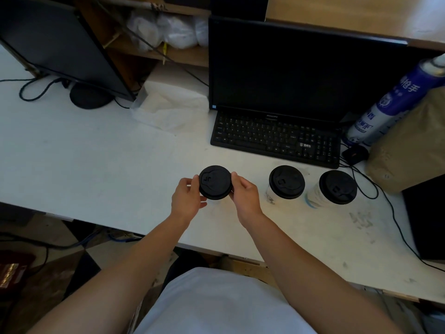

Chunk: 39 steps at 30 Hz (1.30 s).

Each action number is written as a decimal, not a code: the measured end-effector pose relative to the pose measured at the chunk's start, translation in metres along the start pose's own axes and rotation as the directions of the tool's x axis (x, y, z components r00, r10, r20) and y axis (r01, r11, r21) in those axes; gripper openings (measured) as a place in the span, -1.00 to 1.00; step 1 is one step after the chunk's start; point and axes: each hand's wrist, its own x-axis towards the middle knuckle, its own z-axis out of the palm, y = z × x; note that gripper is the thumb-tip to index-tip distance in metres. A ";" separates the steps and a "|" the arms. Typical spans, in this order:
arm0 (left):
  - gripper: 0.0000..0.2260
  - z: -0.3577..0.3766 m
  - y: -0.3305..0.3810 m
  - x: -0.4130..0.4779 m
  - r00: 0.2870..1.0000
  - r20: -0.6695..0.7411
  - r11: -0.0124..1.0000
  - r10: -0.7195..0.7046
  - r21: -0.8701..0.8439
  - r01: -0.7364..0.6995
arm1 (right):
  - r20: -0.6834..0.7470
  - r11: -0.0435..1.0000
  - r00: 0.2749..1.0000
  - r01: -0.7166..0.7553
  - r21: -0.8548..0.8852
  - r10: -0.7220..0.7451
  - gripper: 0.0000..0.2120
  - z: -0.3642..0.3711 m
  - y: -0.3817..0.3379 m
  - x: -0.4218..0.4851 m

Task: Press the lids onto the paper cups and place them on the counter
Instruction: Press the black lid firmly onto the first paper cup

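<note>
left hand (pixel 186 198), right hand (pixel 245 196) on lid (pixel 215 182) — capped cup (pixel 286 182) beside, keyboard (pixel 277 138) beyond

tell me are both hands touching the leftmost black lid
Touching. Head view shows the left hand and right hand pinching opposite edges of the leftmost lid.

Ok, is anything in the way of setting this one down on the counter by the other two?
Nothing visible does. The left hand and right hand pinch the lid by its rim, over bare counter. The nearest lidded cup stands apart to its right, the keyboard behind. The cup beneath is hidden.
</note>
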 end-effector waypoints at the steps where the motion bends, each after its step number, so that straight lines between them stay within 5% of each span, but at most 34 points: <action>1: -0.67 -0.001 0.002 0.000 1.000 0.000 1.000 0.018 0.026 -0.018 | 0.000 1.000 1.000 0.001 0.004 -0.001 -0.68 0.001 -0.001 -0.001; 16: -0.73 -0.010 0.004 0.009 0.920 0.268 0.938 0.287 0.115 -0.326 | -0.002 0.982 0.998 0.056 -0.182 -0.057 -0.64 -0.002 -0.005 0.004; 26: -0.71 -0.013 -0.001 0.016 0.875 0.301 0.893 0.379 0.126 -0.431 | -0.027 0.920 0.986 0.141 -0.366 -0.162 -0.65 0.003 -0.013 -0.001; 34: -0.71 -0.014 0.004 0.013 0.902 0.288 0.929 0.322 0.089 -0.360 | -0.038 0.963 0.997 0.052 -0.266 -0.064 -0.66 0.007 -0.007 0.000; 39: -0.72 -0.009 0.002 0.008 0.939 0.214 0.960 0.268 0.025 -0.279 | 0.074 0.994 0.992 -0.105 0.039 0.102 -0.68 0.000 -0.011 -0.007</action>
